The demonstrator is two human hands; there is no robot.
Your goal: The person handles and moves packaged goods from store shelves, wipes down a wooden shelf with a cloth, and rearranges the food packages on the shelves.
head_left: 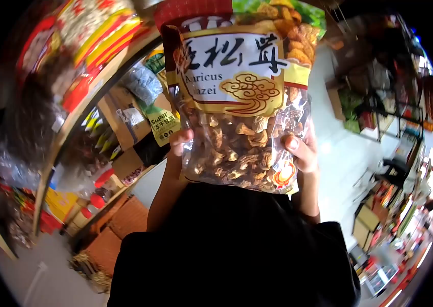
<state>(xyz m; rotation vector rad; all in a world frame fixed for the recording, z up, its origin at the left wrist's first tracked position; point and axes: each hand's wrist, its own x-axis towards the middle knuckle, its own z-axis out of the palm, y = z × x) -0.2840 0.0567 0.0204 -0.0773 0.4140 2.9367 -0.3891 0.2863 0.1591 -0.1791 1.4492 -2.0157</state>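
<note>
A large clear bag of dried mushrooms (242, 128) is held upright in front of the black-clothed body, its printed label facing the camera. My left hand (179, 141) grips the lower left edge, with fingertips showing at the front and the rest behind the bag. On the lower right edge, my right hand (302, 148) is closed with the thumb pressed on the front of the plastic. The remaining fingers of both hands are mostly hidden by the bag.
At the left, a wooden shelf (68, 123) holds packaged goods, with a green Super pouch (160, 123) and cardboard boxes (119, 115). Orange-brown crates (109, 250) stand below. Across the pale floor (331, 163) at the right are a dark metal rack (380, 115) and cluttered goods.
</note>
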